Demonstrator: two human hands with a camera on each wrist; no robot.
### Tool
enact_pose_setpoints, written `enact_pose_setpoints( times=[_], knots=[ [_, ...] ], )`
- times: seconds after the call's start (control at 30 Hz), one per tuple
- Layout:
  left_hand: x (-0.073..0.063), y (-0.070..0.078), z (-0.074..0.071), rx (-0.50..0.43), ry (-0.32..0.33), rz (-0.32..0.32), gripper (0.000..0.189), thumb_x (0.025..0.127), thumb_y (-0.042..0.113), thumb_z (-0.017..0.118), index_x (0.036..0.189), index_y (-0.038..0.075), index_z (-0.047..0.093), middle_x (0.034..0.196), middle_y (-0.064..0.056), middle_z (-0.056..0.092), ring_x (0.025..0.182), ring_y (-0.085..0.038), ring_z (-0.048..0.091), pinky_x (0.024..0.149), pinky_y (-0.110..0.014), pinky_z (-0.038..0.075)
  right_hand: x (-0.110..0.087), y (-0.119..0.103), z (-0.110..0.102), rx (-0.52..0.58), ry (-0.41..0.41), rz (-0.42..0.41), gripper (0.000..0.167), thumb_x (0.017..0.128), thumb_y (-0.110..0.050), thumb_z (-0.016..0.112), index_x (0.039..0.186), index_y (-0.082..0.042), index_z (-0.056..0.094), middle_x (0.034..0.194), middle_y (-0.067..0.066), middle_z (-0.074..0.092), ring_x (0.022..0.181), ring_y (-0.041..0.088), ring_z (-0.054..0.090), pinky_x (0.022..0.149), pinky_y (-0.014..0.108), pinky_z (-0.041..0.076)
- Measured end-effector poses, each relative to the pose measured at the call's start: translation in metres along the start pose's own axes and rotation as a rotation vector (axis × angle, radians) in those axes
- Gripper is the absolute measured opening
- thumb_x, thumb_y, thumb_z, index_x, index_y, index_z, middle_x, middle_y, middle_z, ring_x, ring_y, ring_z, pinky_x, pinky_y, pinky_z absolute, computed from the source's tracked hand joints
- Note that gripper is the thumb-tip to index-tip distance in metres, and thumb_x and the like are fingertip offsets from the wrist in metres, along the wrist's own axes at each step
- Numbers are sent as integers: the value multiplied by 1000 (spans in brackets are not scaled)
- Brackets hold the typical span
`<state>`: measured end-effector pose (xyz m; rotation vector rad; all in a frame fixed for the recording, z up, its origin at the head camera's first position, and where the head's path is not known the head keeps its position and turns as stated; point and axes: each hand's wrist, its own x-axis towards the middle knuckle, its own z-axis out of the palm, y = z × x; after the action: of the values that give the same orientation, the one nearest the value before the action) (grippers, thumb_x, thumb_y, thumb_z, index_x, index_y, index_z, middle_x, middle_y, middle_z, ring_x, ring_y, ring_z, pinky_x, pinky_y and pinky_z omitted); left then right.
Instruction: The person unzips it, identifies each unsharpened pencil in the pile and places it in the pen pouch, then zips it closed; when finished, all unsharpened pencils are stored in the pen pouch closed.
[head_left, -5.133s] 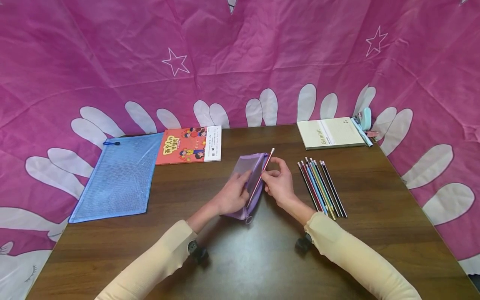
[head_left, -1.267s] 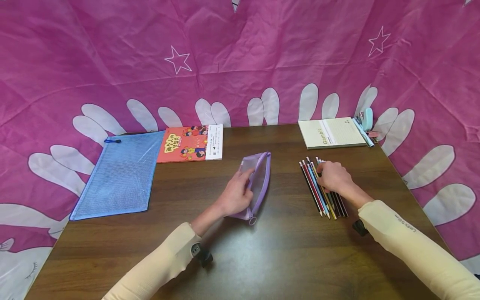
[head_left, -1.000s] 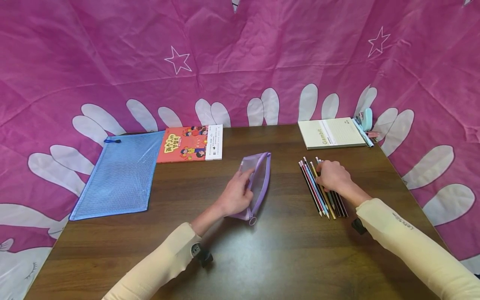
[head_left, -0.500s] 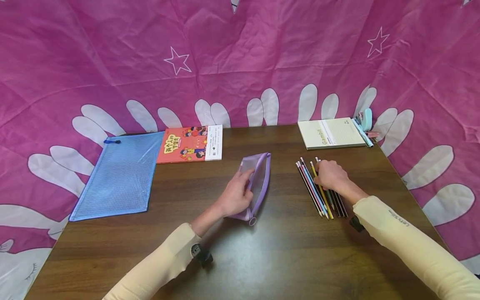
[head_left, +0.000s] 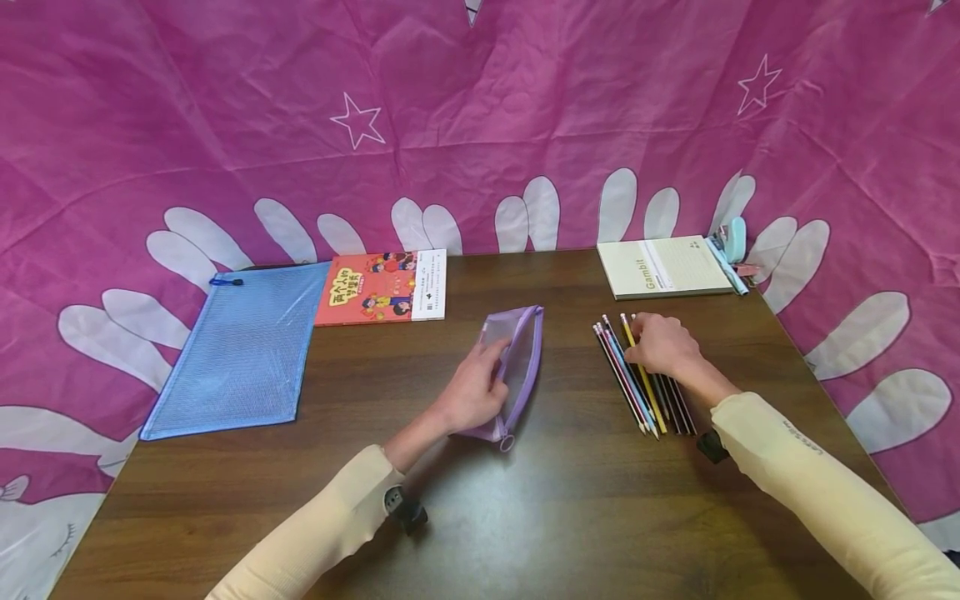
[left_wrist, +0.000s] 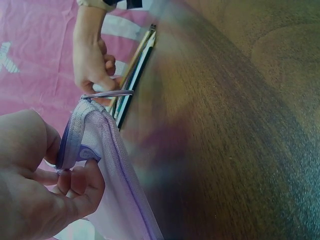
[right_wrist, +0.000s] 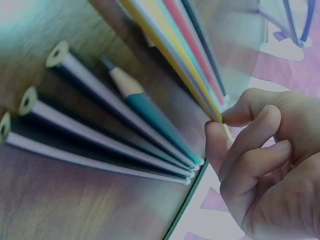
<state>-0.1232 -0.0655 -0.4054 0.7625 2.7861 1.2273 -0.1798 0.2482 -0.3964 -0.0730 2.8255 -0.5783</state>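
Observation:
My left hand pinches one side of a purple mesh pencil case, whose zipped mouth gapes toward the right. In the left wrist view, thumb and fingers grip its edge near the zipper. My right hand is over a row of pencils. Between its thumb and index finger it pinches the end of a yellow pencil, as the right wrist view shows. A teal pencil and several dark striped pencils lie on one side of it; red, blue and black ones lie on the other. The hand hides some pencil ends.
A blue mesh zip bag lies at the left, beside a red picture book. At the back right is a pale notebook with a mint-coloured stapler-like item and other small items beside it. A pink printed cloth hangs behind.
Five seconds ago my right hand held a red-striped pencil at the case's mouth; it has since moved right to the row. Lately the yellow pencil has shifted slightly. My left hand stays put.

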Motion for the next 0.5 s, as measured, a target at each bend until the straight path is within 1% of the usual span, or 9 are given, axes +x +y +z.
enact_pose_setpoints(
  times=[0.07,0.2,0.27,0.37,0.5],
  knots=[
    [0,0,0,1,4,6,67,78,-8,58,143,-7,45,101,-16,56,89,-26,55,77,-39,52,-1,-1,-1,24,16,-10,39,86,-18,70,115,3,55,77,11,62,60,21,62,53,37,45],
    [0,0,1,2,6,6,67,78,-8,58,143,-7,45,103,-17,56,90,-26,56,77,-39,52,-4,-4,-1,102,57,-52,39,83,-18,72,113,2,57,63,4,64,53,17,63,53,35,45],
    [0,0,1,2,5,6,66,78,-8,58,143,-8,45,104,-17,56,90,-26,56,78,-39,53,-6,-7,0,144,77,-77,40,82,-17,72,113,2,57,60,4,63,50,16,63,52,33,45],
    [1,0,1,3,5,9,66,78,-7,58,143,-8,44,104,-17,56,90,-26,56,78,-39,53,-9,-12,1,206,89,-93,42,81,-16,71,115,2,56,65,6,62,49,16,61,50,32,46],
    [0,0,2,4,21,24,65,77,-7,57,141,-9,45,103,-18,56,89,-27,56,77,-40,53,-11,-21,4,304,92,-75,44,81,-15,67,120,0,53,68,7,62,51,16,60,50,31,46]
  ],
)
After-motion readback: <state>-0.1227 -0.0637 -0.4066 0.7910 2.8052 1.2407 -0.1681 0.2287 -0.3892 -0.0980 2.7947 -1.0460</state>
